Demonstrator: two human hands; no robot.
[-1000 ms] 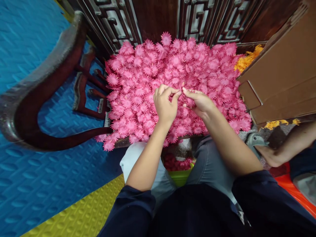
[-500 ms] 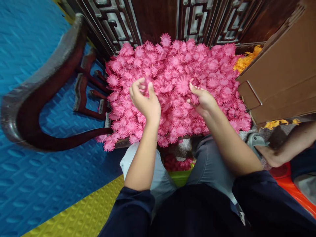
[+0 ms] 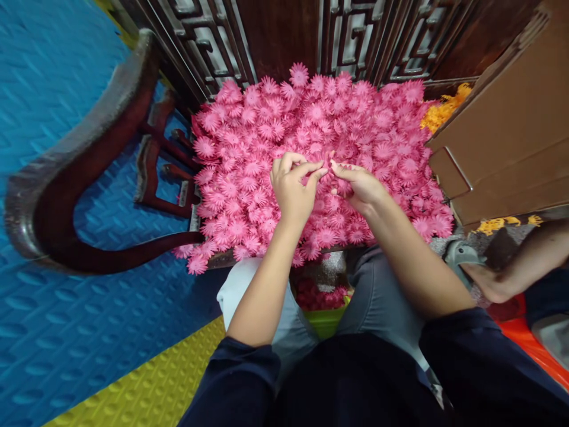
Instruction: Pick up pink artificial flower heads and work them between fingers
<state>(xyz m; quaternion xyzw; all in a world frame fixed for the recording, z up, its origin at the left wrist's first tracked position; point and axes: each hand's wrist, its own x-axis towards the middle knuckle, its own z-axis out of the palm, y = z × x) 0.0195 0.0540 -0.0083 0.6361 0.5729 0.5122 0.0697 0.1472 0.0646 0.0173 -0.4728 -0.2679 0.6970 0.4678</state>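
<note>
Thin petals could tear or slip, likely from uneven pulling between left hand and right hand. Pink flower sits between both hands' fingertips: right fingers pinch it; left thumb and forefinger narrow, grip unclear. Beyond: flower heap, dark wooden panels.

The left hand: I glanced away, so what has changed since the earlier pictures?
Since half a second ago, the left hand has swung right, back close to the right hand, much as a second ago. What it grips, if anything, is too small to tell. The right hand barely moved; the pink flowers and cardboard box look much the same.
</note>
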